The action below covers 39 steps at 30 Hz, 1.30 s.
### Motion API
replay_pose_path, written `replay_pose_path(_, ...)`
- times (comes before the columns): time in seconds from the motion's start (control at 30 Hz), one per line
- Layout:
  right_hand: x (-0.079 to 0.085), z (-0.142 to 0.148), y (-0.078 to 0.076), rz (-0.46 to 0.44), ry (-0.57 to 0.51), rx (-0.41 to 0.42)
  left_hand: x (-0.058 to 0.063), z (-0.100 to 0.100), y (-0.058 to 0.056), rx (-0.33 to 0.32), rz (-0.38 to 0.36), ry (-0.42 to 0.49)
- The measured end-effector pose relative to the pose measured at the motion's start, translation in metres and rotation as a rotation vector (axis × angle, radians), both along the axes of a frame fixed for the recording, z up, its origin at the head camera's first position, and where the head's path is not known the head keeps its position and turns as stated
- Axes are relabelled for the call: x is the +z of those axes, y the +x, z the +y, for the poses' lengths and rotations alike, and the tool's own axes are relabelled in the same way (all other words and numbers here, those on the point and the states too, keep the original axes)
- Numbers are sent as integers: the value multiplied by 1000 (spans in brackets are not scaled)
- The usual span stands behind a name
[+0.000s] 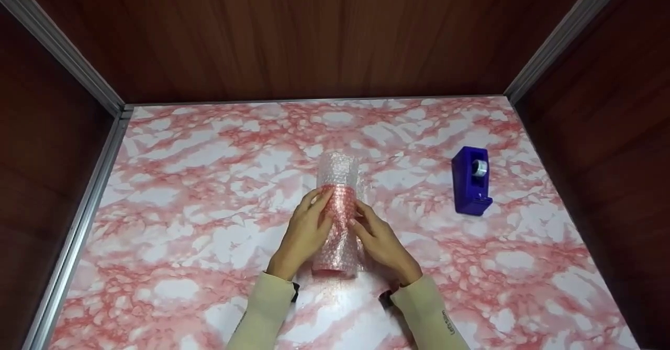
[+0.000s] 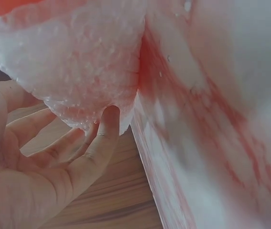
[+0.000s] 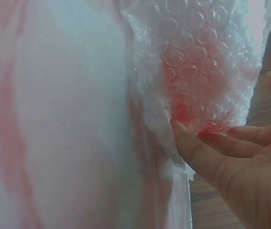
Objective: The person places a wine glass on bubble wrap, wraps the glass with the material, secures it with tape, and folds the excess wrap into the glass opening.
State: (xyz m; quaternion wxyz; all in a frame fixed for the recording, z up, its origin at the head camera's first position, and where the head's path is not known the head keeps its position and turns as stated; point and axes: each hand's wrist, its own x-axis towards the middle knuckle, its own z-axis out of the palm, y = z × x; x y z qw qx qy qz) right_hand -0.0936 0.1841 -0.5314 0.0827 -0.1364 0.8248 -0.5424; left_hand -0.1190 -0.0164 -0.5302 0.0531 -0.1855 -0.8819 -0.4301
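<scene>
A roll of clear bubble wrap (image 1: pixel 337 169) lies lengthwise on the table, with something red and tube-like showing through its near part. The exact kind of the wrapped thing is hidden. My left hand (image 1: pixel 303 232) holds the roll's left side, fingers bent over its upper surface. On the right side, my right hand (image 1: pixel 384 243) holds it with thumb and fingers spread along the wrap. In the left wrist view, fingertips press into the bubble wrap (image 2: pixel 82 62). A loose wrap edge (image 3: pixel 157 114) stands beside the right fingers in the right wrist view.
A blue tape dispenser (image 1: pixel 468 182) with a roll of clear tape (image 1: pixel 479 168) stands to the right. The red-and-white marbled table (image 1: pixel 209 235) is bounded by brown wood panels (image 1: pixel 314 36) and metal rails (image 1: pixel 78 224) at the sides.
</scene>
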Motion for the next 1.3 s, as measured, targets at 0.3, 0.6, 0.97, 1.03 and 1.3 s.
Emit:
replay_pose_path(0.3, -12, 4, -3, 3, 15, -23, 0, 4, -1, 4, -7, 3)
replay_pose_path(0.6, -23, 6, -8, 19, 42, -41, -4, 2, -1, 7, 27, 16)
replay_pose_path(0.97, -24, 4, -9, 70, 62, -60, -5, 0, 0, 9, 37, 36)
replay_pose_path(1.03, -24, 5, -9, 49, 63, -61, -5, 1, -1, 12, 37, 35)
replay_pose_path(1.3, -23, 6, -12, 6, 54, -65, -3, 3, -4, 17, 19, 43)
